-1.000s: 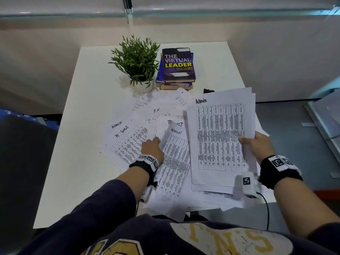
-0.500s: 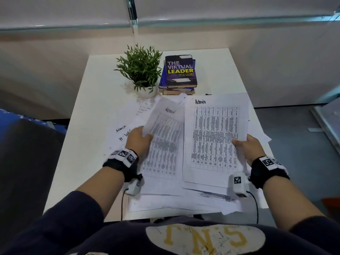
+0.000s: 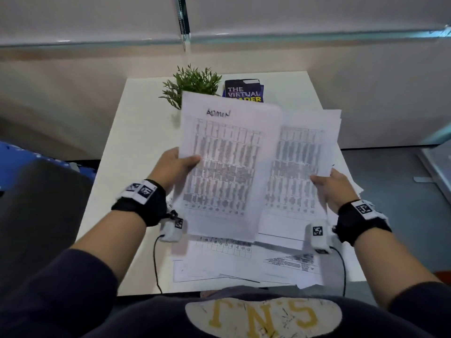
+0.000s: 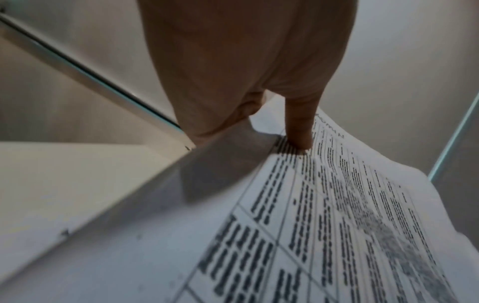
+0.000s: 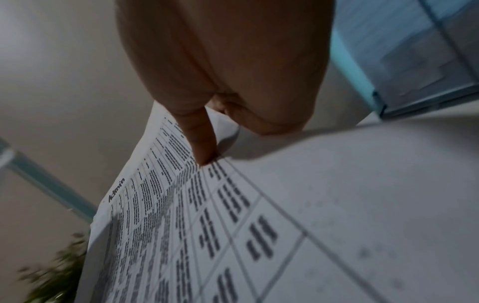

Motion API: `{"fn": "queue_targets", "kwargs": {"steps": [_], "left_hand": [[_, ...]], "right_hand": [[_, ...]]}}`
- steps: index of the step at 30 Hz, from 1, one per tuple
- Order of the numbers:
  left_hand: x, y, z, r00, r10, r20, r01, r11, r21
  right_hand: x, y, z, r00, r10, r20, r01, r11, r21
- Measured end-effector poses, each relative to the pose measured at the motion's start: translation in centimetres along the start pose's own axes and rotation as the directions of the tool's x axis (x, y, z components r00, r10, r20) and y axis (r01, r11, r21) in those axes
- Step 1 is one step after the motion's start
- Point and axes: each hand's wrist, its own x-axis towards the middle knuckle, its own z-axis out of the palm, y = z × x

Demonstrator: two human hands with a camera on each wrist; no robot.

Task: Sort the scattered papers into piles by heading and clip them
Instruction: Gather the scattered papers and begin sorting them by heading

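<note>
My left hand pinches the left edge of a printed sheet headed "Admin", lifted above the table; the thumb lies on top of the sheet. My right hand pinches the right edge of a small stack of Admin sheets, thumb on the top page. The left sheet overlaps the left side of that stack. More printed papers lie spread on the white table beneath both hands.
A small potted plant and a pile of books stand at the table's far side, partly hidden by the lifted sheet. A dark chair is to the left. The floor drops off on the right.
My left hand picked an Admin sheet off the scattered pile, lifted it and carried it right over the stack in my right hand. The right hand raised its stack slightly.
</note>
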Motion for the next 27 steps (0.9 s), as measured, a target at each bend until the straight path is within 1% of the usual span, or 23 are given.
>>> {"fn": "queue_targets", "kwargs": {"steps": [1,3,5,6,7,8,9,10,11,12,14,15,16,17,18,19,20,21,22,23,24,26,27], "left_hand": [[-0.1,-0.4,1.2,1.0,-0.021,0.016,0.021,1.0,0.0],[-0.4,-1.2,3.4,0.997,-0.065,0.034,0.065,0.998,-0.017],[-0.2,-2.4,4.8,0.996,-0.09,0.028,0.091,0.995,-0.032],[-0.2,-2.8,5.3,0.995,-0.098,0.014,0.098,0.995,-0.029],[0.0,-3.3,5.7,0.995,-0.099,-0.013,0.098,0.995,-0.027],[-0.1,-3.5,6.0,0.994,-0.101,-0.04,0.1,0.994,-0.037],[0.1,-3.9,6.3,0.992,-0.11,-0.059,0.106,0.993,-0.059],[0.0,-4.1,6.7,0.99,-0.115,-0.08,0.109,0.992,-0.069],[-0.1,-4.4,7.1,0.987,-0.13,-0.089,0.124,0.99,-0.074],[-0.3,-4.4,7.5,0.987,-0.134,-0.093,0.127,0.989,-0.077],[-0.1,-5.0,8.2,0.986,-0.151,-0.075,0.143,0.983,-0.112],[0.1,-5.6,8.4,0.984,-0.169,-0.056,0.161,0.979,-0.122],[0.2,-6.1,8.6,0.983,-0.178,-0.041,0.173,0.98,-0.093],[0.4,-7.0,8.8,0.983,-0.185,-0.02,0.185,0.983,-0.018],[0.6,-7.9,8.8,0.98,-0.199,-0.002,0.198,0.977,0.083],[0.7,-8.9,8.8,0.976,-0.219,0.007,0.212,0.953,0.217],[0.8,-9.8,8.6,0.971,-0.237,-0.012,0.223,0.896,0.385],[1.0,-11.0,8.4,0.969,-0.24,-0.048,0.227,0.807,0.545],[0.9,-11.8,8.3,0.967,-0.239,-0.085,0.236,0.724,0.648],[0.6,-12.6,8.2,0.964,-0.24,-0.116,0.251,0.67,0.699],[0.4,-13.2,8.2,0.961,-0.24,-0.135,0.262,0.645,0.718],[0.2,-13.8,8.4,0.962,-0.229,-0.146,0.264,0.655,0.708],[0.4,-14.2,8.5,0.963,-0.232,-0.139,0.265,0.695,0.669]], "right_hand": [[0.1,0.2,1.1,0.999,0.011,0.038,-0.011,1.0,-0.008],[-0.4,0.4,3.3,0.995,0.025,0.102,-0.017,0.997,-0.08],[-1.3,0.5,4.9,0.995,0.047,0.09,-0.036,0.992,-0.12],[-1.8,0.6,5.3,0.995,0.062,0.083,-0.053,0.992,-0.116],[-1.6,1.2,5.3,0.997,0.067,0.039,-0.064,0.995,-0.071],[-1.9,1.4,5.5,0.998,0.061,0.031,-0.058,0.994,-0.09],[-2.1,1.7,5.7,0.998,0.049,0.038,-0.044,0.992,-0.121],[-2.4,2.0,5.7,0.995,0.043,0.093,-0.024,0.981,-0.193],[-2.5,2.4,5.6,0.991,0.106,0.086,-0.089,0.98,-0.176],[-2.6,2.8,5.6,0.983,0.143,0.113,-0.119,0.973,-0.2],[-3.1,3.8,5.7,0.981,0.098,0.167,-0.037,0.94,-0.338],[-3.1,4.5,5.4,0.987,0.055,0.151,0.01,0.917,-0.399],[-3.3,4.6,5.2,0.991,0.037,0.129,0.023,0.899,-0.437],[-3.3,4.9,4.8,0.994,0.015,0.104,0.035,0.887,-0.461],[-3.1,5.1,4.3,0.997,-0.006,0.074,0.039,0.885,-0.464],[-3.1,5.2,3.6,1.0,-0.004,0.029,0.016,0.891,-0.454],[-3.0,5.3,2.8,1.0,-0.01,-0.011,0.004,0.902,-0.432],[-2.9,5.3,1.8,0.999,-0.011,-0.053,-0.013,0.906,-0.423],[-2.8,5.3,0.9,0.996,-0.018,-0.086,-0.019,0.913,-0.408],[-2.7,5.3,-0.1,0.993,-0.014,-0.118,-0.034,0.918,-0.396],[-2.6,5.4,-0.9,0.99,-0.003,-0.142,-0.051,0.927,-0.372],[-2.5,5.3,-2.3,0.982,0.025,-0.188,-0.084,0.946,-0.314],[-2.5,5.2,-2.7,0.978,0.028,-0.206,-0.089,0.952,-0.294]]}}
